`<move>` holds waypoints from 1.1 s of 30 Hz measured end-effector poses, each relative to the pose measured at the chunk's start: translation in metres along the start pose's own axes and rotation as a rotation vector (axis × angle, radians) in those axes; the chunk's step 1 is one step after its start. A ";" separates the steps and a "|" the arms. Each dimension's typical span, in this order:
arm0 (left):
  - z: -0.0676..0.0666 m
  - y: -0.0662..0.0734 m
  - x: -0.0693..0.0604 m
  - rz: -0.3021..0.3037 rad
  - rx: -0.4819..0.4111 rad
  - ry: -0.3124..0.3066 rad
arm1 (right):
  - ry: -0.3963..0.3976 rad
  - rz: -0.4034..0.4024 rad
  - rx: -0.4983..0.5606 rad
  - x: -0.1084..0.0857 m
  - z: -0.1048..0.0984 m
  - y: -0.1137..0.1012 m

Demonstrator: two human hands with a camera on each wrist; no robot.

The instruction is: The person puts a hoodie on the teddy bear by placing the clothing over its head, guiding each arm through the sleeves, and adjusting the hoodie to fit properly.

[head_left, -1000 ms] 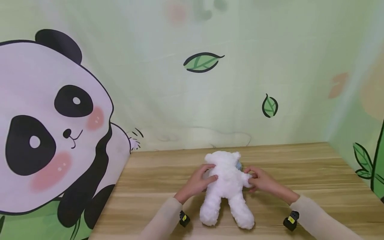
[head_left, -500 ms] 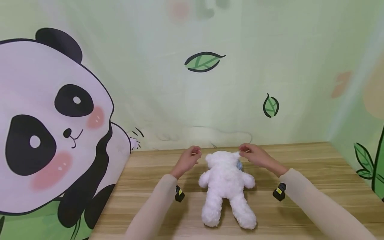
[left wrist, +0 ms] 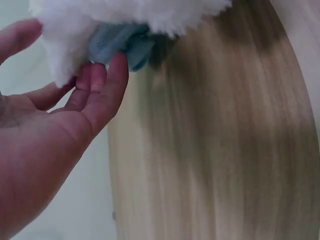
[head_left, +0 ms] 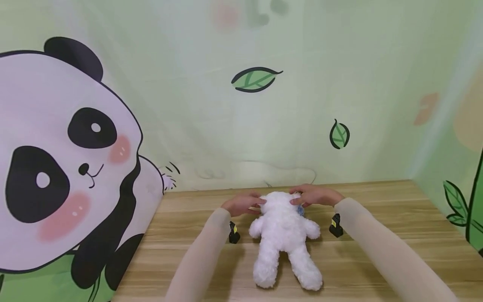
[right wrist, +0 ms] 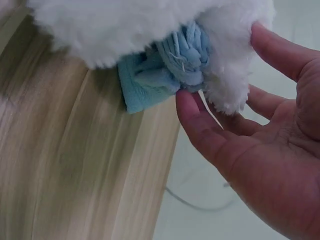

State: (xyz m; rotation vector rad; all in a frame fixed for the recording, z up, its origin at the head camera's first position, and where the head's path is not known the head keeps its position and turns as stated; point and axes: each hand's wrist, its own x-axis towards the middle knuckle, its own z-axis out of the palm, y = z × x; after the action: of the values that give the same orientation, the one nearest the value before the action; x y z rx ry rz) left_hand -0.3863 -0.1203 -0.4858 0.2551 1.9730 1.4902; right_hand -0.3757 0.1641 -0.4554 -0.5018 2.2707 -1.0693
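A white fluffy plush bear (head_left: pixel 284 228) lies on the wooden table, its back up and its legs toward me. My left hand (head_left: pixel 243 204) is at the left side of its head, thumb on the fur and the other fingers bent around beneath. On the opposite side, my right hand (head_left: pixel 315 196) holds the head by the ear in the same way. A light blue ribbon bow (right wrist: pixel 165 70) shows under the bear's neck, near the fingertips of both hands in the wrist views. The bear's face is hidden.
The wooden tabletop (head_left: pixel 396 235) ends at a pale green backdrop (head_left: pixel 188 105) at the back. A large panda (head_left: pixel 41 138) is printed on its left part. Black wrist cameras (head_left: pixel 336 226) sit at both sleeves.
Both hands have left the bear's arms, gone up past its head, then come in onto the head's two sides. The bear itself has barely shifted.
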 end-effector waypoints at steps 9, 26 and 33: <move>0.005 -0.002 0.004 0.059 0.110 -0.051 | -0.016 0.038 -0.045 0.007 -0.001 0.009; 0.006 0.004 0.005 -0.027 0.307 -0.081 | -0.023 0.058 -0.041 0.008 0.004 0.008; 0.008 0.003 0.006 0.001 0.341 -0.088 | -0.065 0.023 0.038 0.008 0.004 0.010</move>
State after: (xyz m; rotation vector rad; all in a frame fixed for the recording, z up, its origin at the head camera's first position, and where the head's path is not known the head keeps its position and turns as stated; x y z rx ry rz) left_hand -0.3871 -0.1094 -0.4863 0.4580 2.1459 1.1159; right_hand -0.3800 0.1633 -0.4683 -0.4864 2.1903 -1.0674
